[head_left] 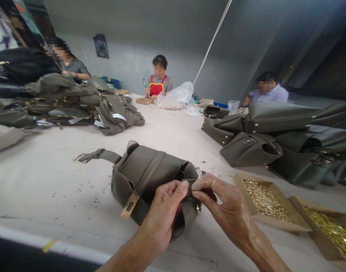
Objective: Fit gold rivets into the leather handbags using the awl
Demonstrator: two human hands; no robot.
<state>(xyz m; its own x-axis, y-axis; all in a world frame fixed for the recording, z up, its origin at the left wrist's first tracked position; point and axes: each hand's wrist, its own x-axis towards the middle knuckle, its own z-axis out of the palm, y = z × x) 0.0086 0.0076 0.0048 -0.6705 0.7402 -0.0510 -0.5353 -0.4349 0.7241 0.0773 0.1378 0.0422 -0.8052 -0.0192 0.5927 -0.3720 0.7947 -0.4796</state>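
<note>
An olive-grey handbag (pixel 150 166) lies on the table in front of me, with a gold clasp plate (pixel 130 206) hanging at the end of its front strap. A side strap with a gold buckle (pixel 80 158) stretches out to the left. My left hand (pixel 168 200) is closed on the bag's right side, thumb on top. Right beside it, my right hand (pixel 223 196), with a ring on one finger, pinches the leather side strap at the same end. Between the fingertips the details are too small to make out. A gold fitting (pixel 199 207) shows just below them.
Cardboard trays of small gold rivets (pixel 266 200) and gold fittings (pixel 331 230) stand at the right. Olive bags (pixel 283 117) are stacked behind them; a pile of bag pieces (pixel 76 102) lies back left. Several people work across the table (pixel 167 130). Small dark scraps are scattered about.
</note>
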